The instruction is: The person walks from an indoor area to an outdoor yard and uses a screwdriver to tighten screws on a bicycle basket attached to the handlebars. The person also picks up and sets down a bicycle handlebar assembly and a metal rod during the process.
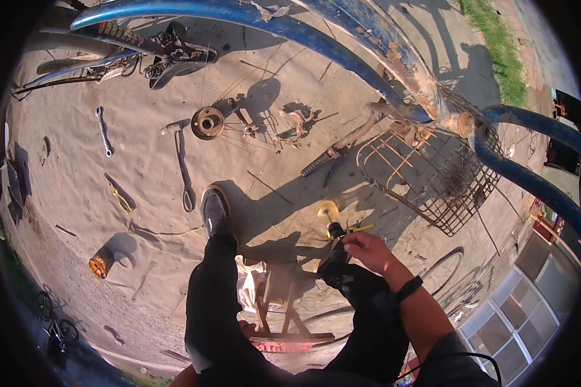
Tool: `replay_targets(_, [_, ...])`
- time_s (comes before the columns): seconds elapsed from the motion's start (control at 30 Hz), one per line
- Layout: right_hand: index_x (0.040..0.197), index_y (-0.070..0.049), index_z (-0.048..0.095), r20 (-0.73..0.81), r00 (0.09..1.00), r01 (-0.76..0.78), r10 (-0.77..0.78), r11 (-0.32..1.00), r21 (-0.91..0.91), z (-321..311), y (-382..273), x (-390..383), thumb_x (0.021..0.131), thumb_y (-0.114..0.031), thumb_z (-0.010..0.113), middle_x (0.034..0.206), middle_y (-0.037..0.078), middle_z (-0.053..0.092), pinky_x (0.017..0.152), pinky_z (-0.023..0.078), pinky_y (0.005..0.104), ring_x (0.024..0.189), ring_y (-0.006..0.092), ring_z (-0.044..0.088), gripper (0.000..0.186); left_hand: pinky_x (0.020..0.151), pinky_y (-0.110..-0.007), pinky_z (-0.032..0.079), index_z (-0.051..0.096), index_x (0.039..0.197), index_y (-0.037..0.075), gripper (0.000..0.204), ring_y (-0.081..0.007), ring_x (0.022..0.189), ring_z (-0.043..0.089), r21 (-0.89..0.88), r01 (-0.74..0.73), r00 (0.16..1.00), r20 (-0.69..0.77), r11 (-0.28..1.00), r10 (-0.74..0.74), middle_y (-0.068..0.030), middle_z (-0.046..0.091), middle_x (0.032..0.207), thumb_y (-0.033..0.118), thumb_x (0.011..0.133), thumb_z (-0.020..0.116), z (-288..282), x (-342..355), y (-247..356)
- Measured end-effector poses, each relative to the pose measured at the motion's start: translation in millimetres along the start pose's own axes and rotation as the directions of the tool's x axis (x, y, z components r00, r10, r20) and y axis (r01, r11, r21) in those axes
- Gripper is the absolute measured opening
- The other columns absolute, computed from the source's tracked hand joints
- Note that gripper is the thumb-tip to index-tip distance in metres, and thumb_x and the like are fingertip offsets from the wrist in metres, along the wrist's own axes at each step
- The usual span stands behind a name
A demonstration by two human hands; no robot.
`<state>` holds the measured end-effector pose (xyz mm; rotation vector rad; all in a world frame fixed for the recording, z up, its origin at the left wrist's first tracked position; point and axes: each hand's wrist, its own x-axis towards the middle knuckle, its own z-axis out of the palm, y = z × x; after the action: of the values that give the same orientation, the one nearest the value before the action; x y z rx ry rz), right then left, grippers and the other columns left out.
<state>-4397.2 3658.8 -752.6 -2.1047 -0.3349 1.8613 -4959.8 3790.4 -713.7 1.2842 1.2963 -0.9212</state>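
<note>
Fingers point(354, 244) of right hand point(368, 250) pinch a spoke point(357, 229) near rusty basket point(426, 174).

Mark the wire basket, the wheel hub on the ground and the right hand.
wire basket point(432, 177): head view, on its rusty mesh side.
wheel hub point(207, 122): head view, on its round flange.
right hand point(366, 250): head view, on the back of the hand.

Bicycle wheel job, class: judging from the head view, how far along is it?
Done: the hub lies stripped on the ground, loose spokes beside it, a spanner laid out. In hand: the right hand pinches a small dark part over the knee. Left: hub and spokes are not yet a wheel.
</note>
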Motion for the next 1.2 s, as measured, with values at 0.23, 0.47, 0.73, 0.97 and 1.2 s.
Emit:
replay_targets(0.23, [0.107, -0.005, 0.071, -0.006, 0.998, 0.070, -0.069, 0.997, 0.036, -2.2, 11.1, 14.8, 0.090, -0.024, 0.071, 0.091, 0.008, 0.071, 0.078, 0.054, 0.0316, 0.084, 0.0176, 0.067, 0.026, 0.083, -0.039, 0.055, 0.062, 0.123, 0.002, 0.041, -0.0326, 0.099, 0.069, -0.006, 0.018, 0.999, -0.029, 1.000, -0.018, -0.0194, 0.068, 0.112, 0.032, 0.095, 0.065, -3.1, -3.2, 2.9])
replay_targets(0.47, [0.106, -0.005, 0.069, -0.018, 0.976, 0.218, -0.219, 0.975, -0.028, -9.9, 13.9, 21.2, 0.094, -0.027, 0.066, 0.099, 0.011, 0.069, 0.084, 0.052, 0.0355, 0.092, 0.0260, 0.066, 0.025, 0.082, -0.039, 0.055, 0.062, 0.123, 0.002, 0.040, -0.0318, 0.098, 0.069, 0.014, -0.004, 0.999, -0.041, 1.000, 0.004, -0.0190, 0.069, 0.111, 0.031, 0.096, 0.064, -7.0, 6.1, 9.0])
replay_targets(0.73, [0.119, -0.007, 0.064, -0.227, 0.972, -0.061, -0.055, 0.881, -0.470, -0.4, 5.5, 32.8, 0.078, -0.037, 0.082, 0.104, 0.011, 0.068, 0.085, 0.054, 0.0350, 0.095, 0.0259, 0.068, 0.054, 0.082, -0.038, 0.055, 0.062, 0.123, 0.002, 0.039, -0.0309, 0.097, 0.069, 0.044, -0.022, 0.998, -0.050, 0.999, 0.024, -0.0185, 0.069, 0.110, 0.031, 0.096, 0.063, -10.9, 20.9, 10.4])
replay_targets(0.97, [0.111, -0.011, 0.065, -0.164, 0.929, 0.072, -0.331, 0.598, -0.798, 26.2, 25.6, 44.7, 0.071, -0.027, 0.081, 0.110, 0.011, 0.064, 0.089, 0.050, 0.0450, 0.103, 0.0319, 0.063, 0.046, 0.081, -0.038, 0.056, 0.062, 0.122, 0.002, 0.039, -0.0302, 0.096, 0.069, 0.071, -0.050, 0.996, -0.075, 0.996, 0.056, -0.0181, 0.069, 0.110, 0.031, 0.097, 0.063, -18.8, 38.3, 14.4])
replay_targets(1.2, [0.089, -0.016, 0.071, 0.002, 0.869, 0.163, -0.495, 0.282, -0.946, 22.6, 56.5, 68.0, 0.072, -0.018, 0.073, 0.095, 0.005, 0.066, 0.087, 0.046, 0.0426, 0.097, 0.0265, 0.063, 0.018, 0.080, -0.037, 0.056, 0.062, 0.122, 0.002, 0.038, -0.0294, 0.095, 0.069, 0.121, -0.090, 0.987, -0.121, 0.989, 0.104, -0.0177, 0.069, 0.109, 0.030, 0.097, 0.062, -35.7, 56.3, 17.0])
